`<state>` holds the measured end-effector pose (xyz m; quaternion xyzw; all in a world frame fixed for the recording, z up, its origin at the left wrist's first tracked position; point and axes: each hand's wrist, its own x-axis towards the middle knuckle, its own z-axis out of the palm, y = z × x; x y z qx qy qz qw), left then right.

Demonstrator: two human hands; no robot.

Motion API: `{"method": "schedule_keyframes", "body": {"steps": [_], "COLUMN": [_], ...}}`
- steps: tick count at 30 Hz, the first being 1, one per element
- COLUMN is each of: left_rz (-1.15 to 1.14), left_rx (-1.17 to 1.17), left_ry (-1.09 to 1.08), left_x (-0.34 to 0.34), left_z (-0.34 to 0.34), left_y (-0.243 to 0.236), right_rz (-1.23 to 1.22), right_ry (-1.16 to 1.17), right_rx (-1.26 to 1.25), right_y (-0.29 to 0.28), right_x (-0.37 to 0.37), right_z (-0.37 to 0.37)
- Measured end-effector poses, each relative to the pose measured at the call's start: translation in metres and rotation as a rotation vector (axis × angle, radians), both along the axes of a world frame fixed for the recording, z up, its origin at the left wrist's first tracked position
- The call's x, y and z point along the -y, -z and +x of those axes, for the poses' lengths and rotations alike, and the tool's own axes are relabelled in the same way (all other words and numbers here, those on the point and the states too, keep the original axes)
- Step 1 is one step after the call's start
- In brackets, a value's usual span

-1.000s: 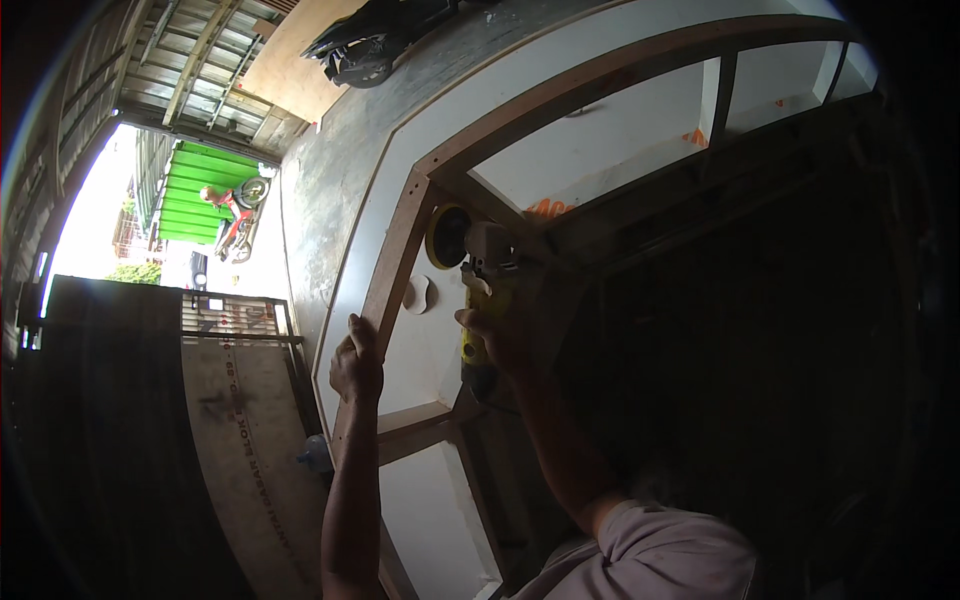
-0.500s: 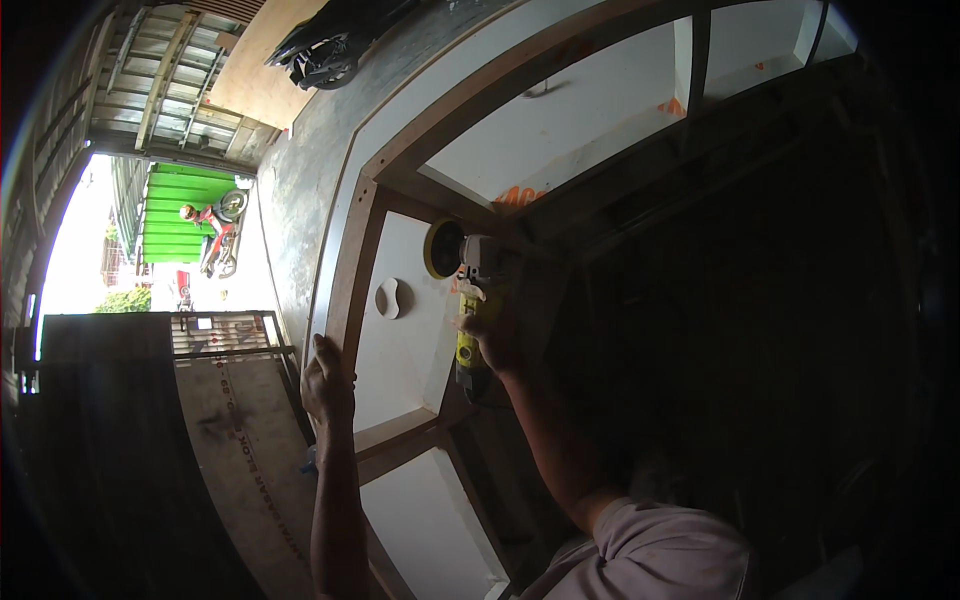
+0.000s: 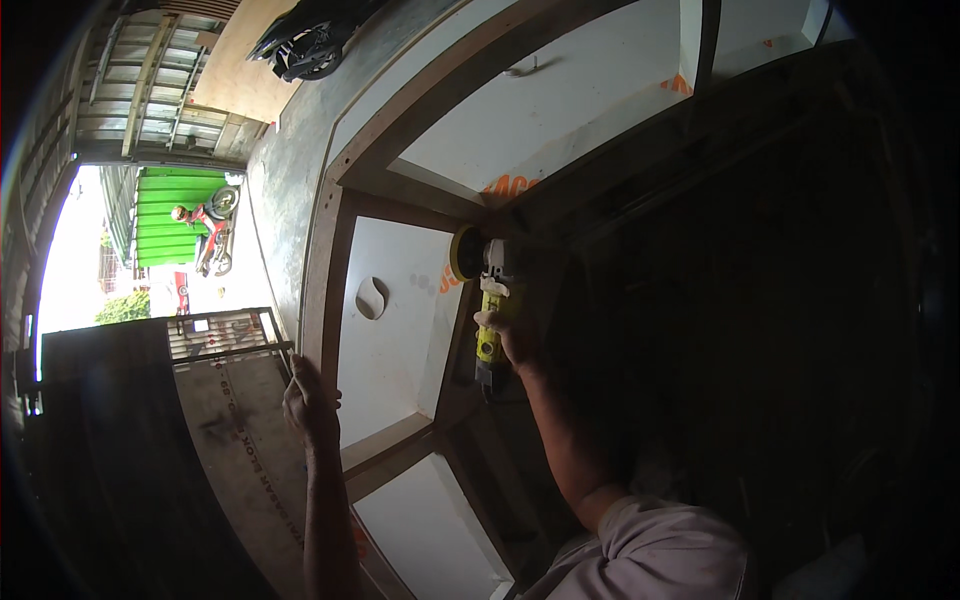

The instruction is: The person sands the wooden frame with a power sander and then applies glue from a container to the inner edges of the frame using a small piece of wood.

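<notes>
My right hand is closed round the yellow-green body of an angle grinder. Its yellow-rimmed disc is by the inner edge of a white panel compartment; whether it touches the wood I cannot tell. My left hand grips the outer edge of a large brown wooden frame, lower left of the grinder. White panels with orange print line the frame's compartments. A round hole, partly dark and partly pale, shows in the middle panel.
Deep shadow covers the right side. At left lies a brown printed board beside a dark sheet. Past the grey floor stand a black motorcycle, a plywood sheet and, outside, a red motorcycle before a green wall.
The grinder has shifted right with my right hand, away from the hole in the panel. My left hand sits slightly lower and farther left in view. The whole scene has slid a little left.
</notes>
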<state>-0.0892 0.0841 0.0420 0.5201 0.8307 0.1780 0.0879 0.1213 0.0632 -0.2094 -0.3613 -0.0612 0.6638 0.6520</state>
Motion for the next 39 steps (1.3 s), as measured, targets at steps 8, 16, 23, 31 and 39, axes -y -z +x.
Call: {"method": "schedule_keyframes", "body": {"steps": [8,16,23,31,39], "left_rz": [-0.011,0.001,0.01,-0.038,-0.047], "left_rx": [-0.02,-0.035,-0.02,-0.094,-0.123], "left_ry": [-0.024,0.005,-0.019,-0.02,-0.033], "left_x": [-0.003,0.001,0.002,0.003,0.005], "left_z": [-0.006,0.005,0.017,0.024,0.032], "left_y": [-0.001,-0.003,-0.005,-0.013,-0.018], "right_rz": [-0.067,-0.094,-0.125,-0.002,0.062], "right_ry": [-0.038,0.033,-0.062,0.028,0.005], "right_rx": [-0.07,-0.044,-0.125,-0.013,0.004], "right_y": [0.029,0.041,0.023,-0.032,-0.068], "right_x": [-0.002,-0.003,0.0,0.005,0.005], "right_z": [-0.003,-0.01,-0.008,-0.008,-0.001]}}
